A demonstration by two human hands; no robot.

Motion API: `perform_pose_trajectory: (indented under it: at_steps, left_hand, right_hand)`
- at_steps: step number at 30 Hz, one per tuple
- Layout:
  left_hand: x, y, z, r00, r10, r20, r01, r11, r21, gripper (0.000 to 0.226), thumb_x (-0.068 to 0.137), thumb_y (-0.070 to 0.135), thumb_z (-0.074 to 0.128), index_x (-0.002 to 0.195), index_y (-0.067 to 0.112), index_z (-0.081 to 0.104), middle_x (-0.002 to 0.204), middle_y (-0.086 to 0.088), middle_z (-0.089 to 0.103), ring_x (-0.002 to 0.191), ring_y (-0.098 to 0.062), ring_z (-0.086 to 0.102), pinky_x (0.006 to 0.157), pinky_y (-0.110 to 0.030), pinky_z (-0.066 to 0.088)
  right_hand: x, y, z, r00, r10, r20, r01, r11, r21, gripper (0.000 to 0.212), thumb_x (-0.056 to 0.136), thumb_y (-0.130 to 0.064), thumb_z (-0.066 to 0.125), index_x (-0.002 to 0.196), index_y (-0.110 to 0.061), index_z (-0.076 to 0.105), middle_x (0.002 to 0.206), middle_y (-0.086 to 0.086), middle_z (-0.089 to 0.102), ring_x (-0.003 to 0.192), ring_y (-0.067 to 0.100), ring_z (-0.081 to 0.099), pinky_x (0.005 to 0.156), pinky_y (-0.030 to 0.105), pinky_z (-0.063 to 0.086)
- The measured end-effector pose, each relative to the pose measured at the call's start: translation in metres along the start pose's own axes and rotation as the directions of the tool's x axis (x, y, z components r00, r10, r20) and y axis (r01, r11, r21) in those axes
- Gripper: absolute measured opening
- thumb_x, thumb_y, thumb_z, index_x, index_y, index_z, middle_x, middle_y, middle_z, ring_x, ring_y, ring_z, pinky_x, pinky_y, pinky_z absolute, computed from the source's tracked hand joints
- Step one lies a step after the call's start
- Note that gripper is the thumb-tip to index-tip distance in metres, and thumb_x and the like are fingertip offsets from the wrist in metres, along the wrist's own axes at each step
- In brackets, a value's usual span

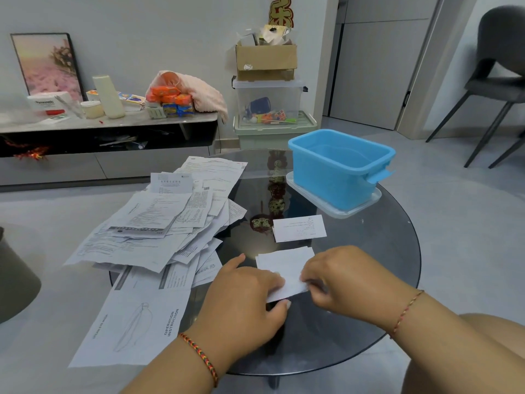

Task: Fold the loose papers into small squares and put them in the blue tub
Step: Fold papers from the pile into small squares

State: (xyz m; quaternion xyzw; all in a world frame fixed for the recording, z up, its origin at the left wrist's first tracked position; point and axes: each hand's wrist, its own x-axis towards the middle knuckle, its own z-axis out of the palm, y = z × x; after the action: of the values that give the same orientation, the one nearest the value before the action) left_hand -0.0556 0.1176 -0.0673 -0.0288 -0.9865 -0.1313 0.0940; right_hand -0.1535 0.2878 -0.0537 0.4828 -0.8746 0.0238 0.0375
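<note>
so we are only near the start. our left hand and our right hand are both on one white paper that lies on the round glass worktop, close to us. the left fingers lie on top of the paper and the thumb is tucked under its near edge, so they pinch it. the right fingers are curled and pinch the same near edge from the other side. it looks like we are in the middle of a fold.

just past this paper lies one folded paper, small and flat, not in the tub yet. the blue tub stands at the far right of the worktop on a clear lid, and we see no paper inside it, as far as we can tell.

a big pile of loose papers is spread on the left side, some hanging over the edge. none of those look folded. so we think almost all the work is left: finish this one, drop the folded ones in, then do the pile.
</note>
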Motion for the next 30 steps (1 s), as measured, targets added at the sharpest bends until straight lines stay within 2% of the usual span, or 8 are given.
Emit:
perform_pose_trajectory:
  at_steps: [5,7,9,11,14,17,21,30]
  left_hand:
    - [0.004,-0.004,0.004,0.997,-0.012,-0.08,0.007,0.997,-0.073,0.026,0.091,0.038,0.046,0.106,0.033,0.065,0.099,0.014,0.068,0.095,-0.006,0.057,0.112,-0.022,0.018]
    - [0.005,-0.004,0.006,0.986,-0.079,-0.146,0.057,0.987,-0.151,0.024,0.094,0.037,0.047,0.105,0.034,0.067,0.097,0.011,0.069,0.097,-0.01,0.055,0.097,-0.011,0.024]
    - [0.005,-0.005,0.007,0.972,-0.138,-0.191,0.099,0.974,-0.203,0.018,0.092,0.038,0.051,0.099,0.036,0.068,0.089,0.01,0.069,0.092,-0.01,0.055,0.074,-0.016,0.034]
    - [0.003,-0.007,0.007,0.964,-0.188,-0.19,0.14,0.96,-0.241,0.012,0.089,0.039,0.055,0.092,0.036,0.066,0.081,0.013,0.067,0.083,-0.006,0.055,0.067,-0.022,0.042]
    - [0.0,-0.006,0.007,0.964,-0.212,-0.164,0.152,0.936,-0.318,0.003,0.086,0.036,0.062,0.085,0.036,0.065,0.078,0.017,0.066,0.076,-0.001,0.056,0.062,-0.013,0.04]
    - [0.003,-0.003,0.006,0.965,-0.224,-0.14,0.163,0.923,-0.35,0.007,0.086,0.033,0.062,0.092,0.037,0.061,0.084,0.017,0.061,0.079,0.002,0.053,0.064,-0.009,0.037]
    - [0.01,-0.004,0.008,0.937,-0.321,-0.136,0.255,0.897,-0.361,0.014,0.089,0.029,0.057,0.102,0.032,0.058,0.083,0.013,0.06,0.08,-0.002,0.053,0.069,-0.019,0.041]
    - [0.017,-0.002,0.011,0.925,-0.344,-0.159,0.284,0.908,-0.309,0.029,0.092,0.025,0.051,0.12,0.032,0.048,0.095,0.008,0.049,0.087,-0.01,0.05,0.077,-0.026,0.041]
  right_hand:
    - [0.001,0.002,-0.007,0.979,0.196,-0.046,-0.176,0.944,0.28,0.026,0.081,-0.031,0.053,0.096,-0.029,0.074,0.092,-0.014,0.072,0.086,0.008,0.064,0.078,0.022,0.05]
    - [-0.001,0.006,-0.009,0.96,0.28,-0.013,-0.246,0.864,0.439,0.018,0.08,-0.027,0.065,0.095,-0.03,0.074,0.088,-0.02,0.07,0.085,0.001,0.063,0.077,0.016,0.049]
    - [-0.004,0.007,-0.01,0.956,0.291,0.027,-0.256,0.79,0.558,0.022,0.075,-0.033,0.072,0.098,-0.032,0.072,0.089,-0.022,0.068,0.085,-0.002,0.062,0.077,0.015,0.05]
    - [-0.007,0.007,-0.007,0.958,0.281,0.059,-0.264,0.782,0.565,0.031,0.073,-0.038,0.076,0.102,-0.036,0.067,0.093,-0.023,0.066,0.086,-0.003,0.06,0.078,0.012,0.048]
    - [-0.005,0.006,0.002,0.948,0.318,0.001,-0.262,0.779,0.57,0.017,0.08,-0.029,0.072,0.091,-0.038,0.062,0.086,-0.02,0.066,0.08,-0.004,0.059,0.07,0.007,0.043]
    - [0.0,0.007,0.009,0.917,0.397,-0.047,-0.285,0.73,0.621,0.013,0.085,-0.024,0.067,0.078,-0.034,0.062,0.077,-0.016,0.066,0.074,-0.003,0.058,0.064,0.01,0.043]
    - [0.009,0.008,0.017,0.866,0.498,-0.051,-0.327,0.641,0.695,0.011,0.087,-0.027,0.065,0.076,-0.029,0.062,0.071,-0.01,0.063,0.058,0.002,0.052,0.06,0.018,0.042]
    - [0.03,0.005,0.025,0.815,0.574,-0.084,-0.406,0.668,0.623,0.01,0.084,-0.029,0.067,0.083,-0.025,0.058,0.074,-0.003,0.059,0.066,0.007,0.05,0.057,0.017,0.037]
